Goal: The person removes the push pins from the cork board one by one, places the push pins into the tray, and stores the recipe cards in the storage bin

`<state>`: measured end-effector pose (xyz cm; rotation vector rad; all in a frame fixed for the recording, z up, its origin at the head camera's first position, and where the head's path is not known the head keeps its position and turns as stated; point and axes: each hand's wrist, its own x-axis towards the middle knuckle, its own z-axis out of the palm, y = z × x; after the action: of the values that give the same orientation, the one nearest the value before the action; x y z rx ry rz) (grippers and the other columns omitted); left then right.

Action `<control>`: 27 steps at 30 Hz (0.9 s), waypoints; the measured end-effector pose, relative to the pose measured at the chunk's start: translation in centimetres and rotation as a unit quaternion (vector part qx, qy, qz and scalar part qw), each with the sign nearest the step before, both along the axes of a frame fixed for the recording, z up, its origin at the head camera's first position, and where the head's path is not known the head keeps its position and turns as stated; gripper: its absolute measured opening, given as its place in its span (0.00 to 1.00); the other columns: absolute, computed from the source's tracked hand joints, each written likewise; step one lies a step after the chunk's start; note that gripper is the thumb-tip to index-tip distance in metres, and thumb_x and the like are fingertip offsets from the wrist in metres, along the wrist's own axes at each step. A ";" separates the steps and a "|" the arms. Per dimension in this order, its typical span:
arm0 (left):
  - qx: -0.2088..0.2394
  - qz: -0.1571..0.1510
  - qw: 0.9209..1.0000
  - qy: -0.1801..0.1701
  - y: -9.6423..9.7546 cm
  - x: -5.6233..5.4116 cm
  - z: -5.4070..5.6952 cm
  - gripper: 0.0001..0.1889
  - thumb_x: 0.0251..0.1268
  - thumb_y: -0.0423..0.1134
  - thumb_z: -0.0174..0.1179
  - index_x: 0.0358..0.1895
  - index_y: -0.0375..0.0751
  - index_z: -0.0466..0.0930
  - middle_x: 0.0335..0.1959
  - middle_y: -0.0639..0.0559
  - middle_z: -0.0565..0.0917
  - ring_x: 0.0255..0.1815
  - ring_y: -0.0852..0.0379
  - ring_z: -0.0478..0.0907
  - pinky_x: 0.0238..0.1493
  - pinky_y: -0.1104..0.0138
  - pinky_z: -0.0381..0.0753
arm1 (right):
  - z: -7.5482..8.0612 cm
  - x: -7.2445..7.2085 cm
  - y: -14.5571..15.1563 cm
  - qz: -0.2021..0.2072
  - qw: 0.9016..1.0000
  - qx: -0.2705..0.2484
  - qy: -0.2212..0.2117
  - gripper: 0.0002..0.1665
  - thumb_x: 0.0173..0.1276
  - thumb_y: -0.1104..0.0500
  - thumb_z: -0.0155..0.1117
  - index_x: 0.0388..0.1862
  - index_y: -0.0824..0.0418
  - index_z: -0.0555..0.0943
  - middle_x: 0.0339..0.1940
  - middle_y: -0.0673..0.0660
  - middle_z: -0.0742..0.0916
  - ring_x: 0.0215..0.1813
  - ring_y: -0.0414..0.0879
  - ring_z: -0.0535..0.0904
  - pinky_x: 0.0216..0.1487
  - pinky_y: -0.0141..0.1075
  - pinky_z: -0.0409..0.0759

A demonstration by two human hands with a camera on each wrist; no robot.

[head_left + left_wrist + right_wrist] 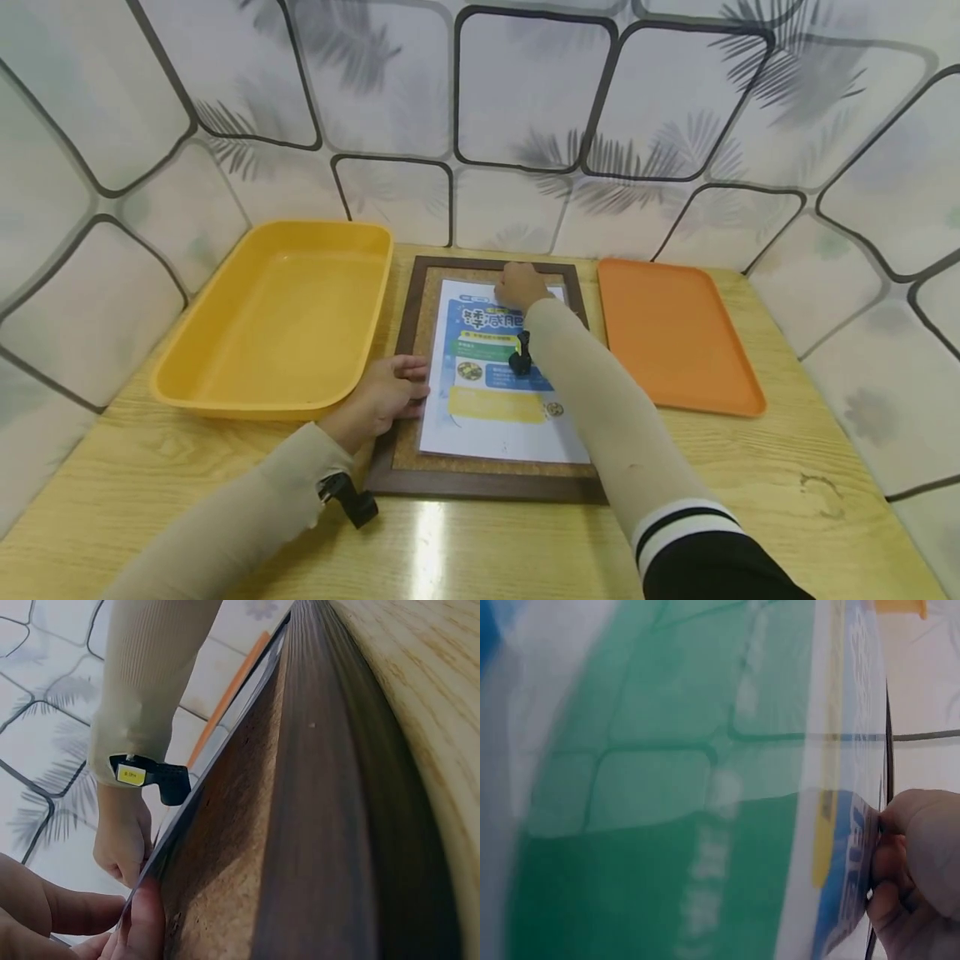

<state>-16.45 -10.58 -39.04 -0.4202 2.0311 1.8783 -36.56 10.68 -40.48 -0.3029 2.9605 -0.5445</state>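
A printed poster sheet (480, 433), blue, green and yellow with a glossy face, lies over a cork board (408, 433) with a dark brown wooden frame (480, 483). At the sheet's left edge my left hand (381, 392) pinches it, thumb above and fingers beneath; the left wrist view shows this edge raised off the cork. My right hand (521, 287) is at the top of the sheet. In the right wrist view its thumb and curled fingers (889, 862) meet at the poster's surface, pinching a small thing mostly hidden between them.
A deep yellow tray (270, 400) stands left of the board, close against my left wrist. On the right lies a flat orange tray (678, 333). Behind the wooden table (795, 475) rises a patterned wall (525, 83).
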 end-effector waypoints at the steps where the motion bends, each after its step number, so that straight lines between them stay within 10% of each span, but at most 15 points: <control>1: 0.001 -0.001 1.000 0.001 0.0 0.0 0.0 0.24 0.64 0.20 0.55 0.64 0.31 0.69 0.58 0.38 0.73 0.41 0.54 0.76 0.29 0.67 0.82 | 0.0 -0.2 0.1 0.009 1.000 -0.003 0.002 0.17 0.69 0.60 0.49 0.19 0.58 0.65 0.16 0.52 0.67 0.19 0.43 0.59 0.24 0.37 0.64; 9: 0.002 -0.009 1.000 0.002 -0.2 0.3 0.1 0.24 0.64 0.20 0.55 0.65 0.31 0.69 0.59 0.38 0.72 0.41 0.54 0.76 0.29 0.67 0.82 | 0.3 -0.6 1.0 0.049 0.999 -0.012 0.003 0.20 0.62 0.62 0.48 0.10 0.55 0.61 0.10 0.48 0.60 0.16 0.41 0.52 0.21 0.34 0.58; 18: -0.003 -0.007 1.000 0.004 -0.1 0.2 0.2 0.24 0.64 0.21 0.55 0.64 0.32 0.70 0.58 0.39 0.73 0.41 0.54 0.77 0.30 0.67 0.83 | 0.6 -1.0 0.5 -0.013 0.998 -0.014 -0.054 0.19 0.59 0.62 0.53 0.09 0.57 0.67 0.08 0.50 0.68 0.14 0.43 0.60 0.22 0.38 0.70; 27: -0.005 -0.007 1.000 0.003 -0.1 0.3 0.3 0.23 0.64 0.20 0.55 0.63 0.32 0.70 0.56 0.39 0.74 0.42 0.53 0.77 0.31 0.65 0.83 | 0.6 -0.9 0.2 0.014 0.999 0.004 -0.049 0.15 0.65 0.57 0.56 0.21 0.60 0.68 0.19 0.54 0.73 0.24 0.47 0.67 0.33 0.41 0.71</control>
<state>-16.18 -10.71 -38.77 -0.4025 2.0433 1.8629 -37.50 10.92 -39.86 -0.3089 2.8594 -0.5283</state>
